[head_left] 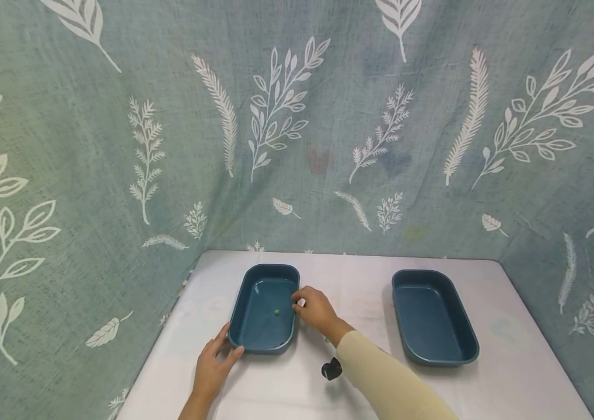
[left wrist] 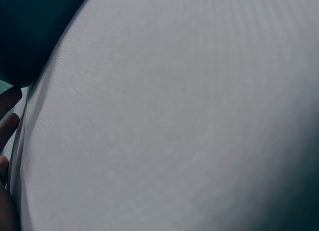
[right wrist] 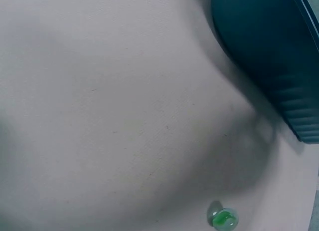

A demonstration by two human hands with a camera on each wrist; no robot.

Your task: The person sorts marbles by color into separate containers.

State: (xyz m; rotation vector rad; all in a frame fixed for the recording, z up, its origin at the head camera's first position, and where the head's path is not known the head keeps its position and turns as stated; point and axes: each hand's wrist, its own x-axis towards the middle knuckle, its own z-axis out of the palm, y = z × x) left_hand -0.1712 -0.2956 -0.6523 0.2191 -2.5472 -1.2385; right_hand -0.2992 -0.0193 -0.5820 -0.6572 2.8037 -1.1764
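Observation:
A dark blue tray (head_left: 261,344) stands at the left of the white table. At its near left corner my left hand (head_left: 212,364) touches the tray with fingers and thumb spread. My right hand (head_left: 317,308) is at the tray's right rim, thumb and forefinger bent close together; whether they hold anything is too small to tell. Inside the tray lies a small green marble (head_left: 276,312). Another marble, clear with a green swirl (right wrist: 225,219), rests on the table in the right wrist view. In the left wrist view only a few left fingertips (left wrist: 10,128) show.
A second dark blue tray (head_left: 436,318) stands at the right of the white table (head_left: 349,274). A small black object (head_left: 331,369) is beside the right forearm. Leaf-patterned green cloth (head_left: 297,204) hangs behind the table and along both sides.

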